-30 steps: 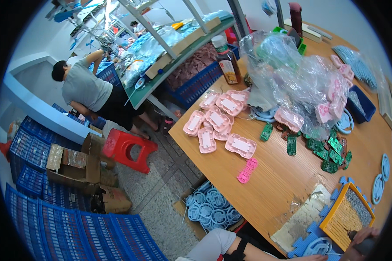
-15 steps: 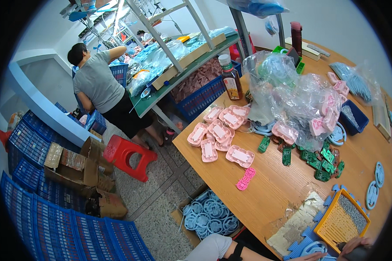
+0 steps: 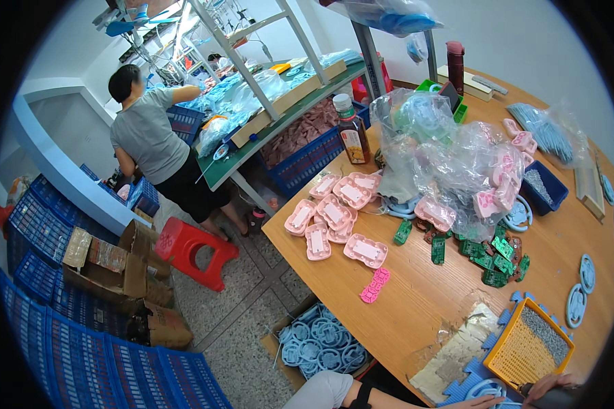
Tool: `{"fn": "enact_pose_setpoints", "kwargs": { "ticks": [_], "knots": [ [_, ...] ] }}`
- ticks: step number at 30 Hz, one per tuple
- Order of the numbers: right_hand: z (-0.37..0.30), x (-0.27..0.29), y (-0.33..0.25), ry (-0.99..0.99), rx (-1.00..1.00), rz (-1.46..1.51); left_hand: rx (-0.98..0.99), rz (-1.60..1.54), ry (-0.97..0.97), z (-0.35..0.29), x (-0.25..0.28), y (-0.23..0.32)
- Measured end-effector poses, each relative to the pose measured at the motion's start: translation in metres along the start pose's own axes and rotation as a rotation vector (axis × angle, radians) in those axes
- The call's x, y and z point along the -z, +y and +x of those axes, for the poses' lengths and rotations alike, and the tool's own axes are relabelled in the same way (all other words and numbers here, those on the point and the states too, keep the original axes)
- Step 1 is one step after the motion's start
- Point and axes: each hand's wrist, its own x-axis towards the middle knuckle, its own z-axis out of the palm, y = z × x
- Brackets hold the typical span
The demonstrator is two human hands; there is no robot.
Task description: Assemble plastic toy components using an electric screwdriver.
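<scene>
At the lower right edge, my left hand (image 3: 481,402) is partly cut off, its fingers against a light blue ring-shaped plastic part (image 3: 487,388). That part rests on a blue foam mat (image 3: 465,387). My right hand (image 3: 551,386) is beside it, its fingers curled round a dark tool (image 3: 526,388) whose kind is hard to make out. Just beyond both hands is a yellow tray (image 3: 518,356), with small silvery screws (image 3: 549,334) heaped along its far right side.
Pink plastic shells (image 3: 334,211), green circuit boards (image 3: 499,255) and clear bags (image 3: 430,153) cover the table's far part. A sauce bottle (image 3: 352,133) stands behind the shells. Below the left edge is a carton of blue parts (image 3: 317,341). A person (image 3: 150,136) works beyond a red stool (image 3: 194,252).
The whole view has shifted slightly, so the table sits a little further left. My hands stay at the blue part beside the yellow tray.
</scene>
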Motion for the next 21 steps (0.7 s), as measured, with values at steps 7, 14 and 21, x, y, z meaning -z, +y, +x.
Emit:
{"fn": "enact_pose_setpoints", "kwargs": {
  "ticks": [7,14,21],
  "knots": [
    [0.000,-0.011,0.003,0.097,0.075,-0.001,0.008,0.001,-0.014,0.003,0.006,0.000],
    [0.004,-0.009,0.003,0.143,0.108,-0.006,-0.015,0.002,-0.042,0.005,0.012,0.000],
    [0.002,-0.006,0.011,0.203,0.091,-0.024,-0.010,-0.020,-0.020,0.003,0.010,-0.002]
  ]
}}
